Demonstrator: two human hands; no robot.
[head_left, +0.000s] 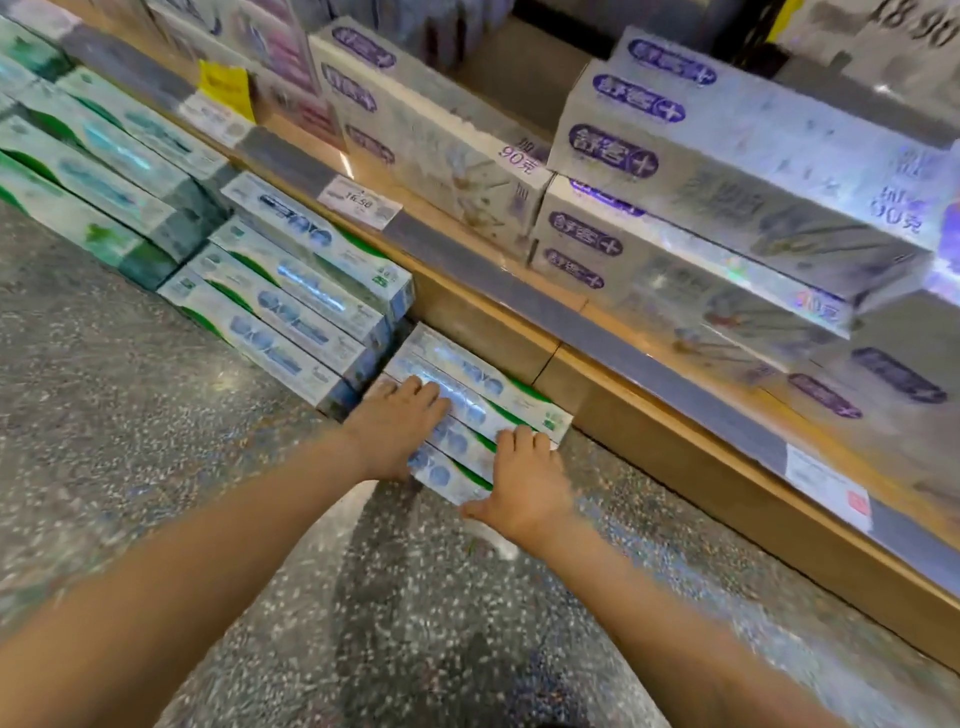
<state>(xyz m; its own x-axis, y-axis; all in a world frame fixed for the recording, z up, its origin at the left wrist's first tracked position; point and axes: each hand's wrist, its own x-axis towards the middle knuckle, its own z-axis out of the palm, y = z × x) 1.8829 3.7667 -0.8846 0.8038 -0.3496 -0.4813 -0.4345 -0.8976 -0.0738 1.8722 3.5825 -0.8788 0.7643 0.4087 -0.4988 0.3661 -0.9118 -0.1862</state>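
A small stack of white, blue and green toothpaste boxes (480, 387) lies low against the wooden shelf base. My left hand (397, 428) holds the stack's left end, with its fingers laid over the top box. My right hand (524, 488) grips the front right part: its fingers curl over the upper edge and its thumb stretches along the lowest box. The blur hides how many boxes are in the stack.
More of the same boxes (291, 296) are stacked just to the left, and green-white ones (93, 171) further left. Purple-labelled white boxes (717, 182) fill the wooden shelf (571, 364) above, which carries price tags (358, 201). Speckled grey floor (156, 415) lies below.
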